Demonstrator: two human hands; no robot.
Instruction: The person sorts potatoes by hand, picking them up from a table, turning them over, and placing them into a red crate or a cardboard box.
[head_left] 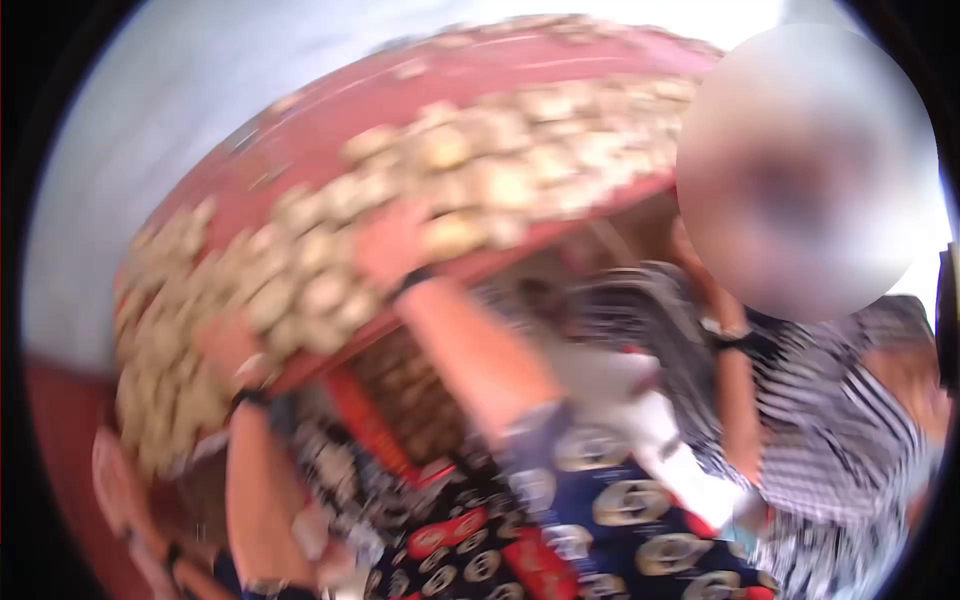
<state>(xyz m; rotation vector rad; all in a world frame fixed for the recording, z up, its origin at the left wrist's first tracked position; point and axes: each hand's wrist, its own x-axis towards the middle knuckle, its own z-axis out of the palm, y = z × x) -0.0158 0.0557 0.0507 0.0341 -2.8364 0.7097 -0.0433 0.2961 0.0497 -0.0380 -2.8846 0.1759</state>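
A long heap of pale tan, potato-like lumps (505, 183) covers much of a red table (310, 135); blur hides their exact kind. My left hand (228, 343), with a dark band at the wrist, reaches into the heap at the left part of the table. Farther right, near the table's front edge, my right hand (395, 243) lies among the lumps, also with a dark wristband. Motion smears the fingers of both hands, so I cannot see whether either grips a lump.
Under the table edge stands a red crate (365, 420) with brown round things inside. At the right is a person in a striped top (835, 430), close to the table. Another person's arm (130, 500) shows at the lower left. A pale wall (90, 230) rises behind.
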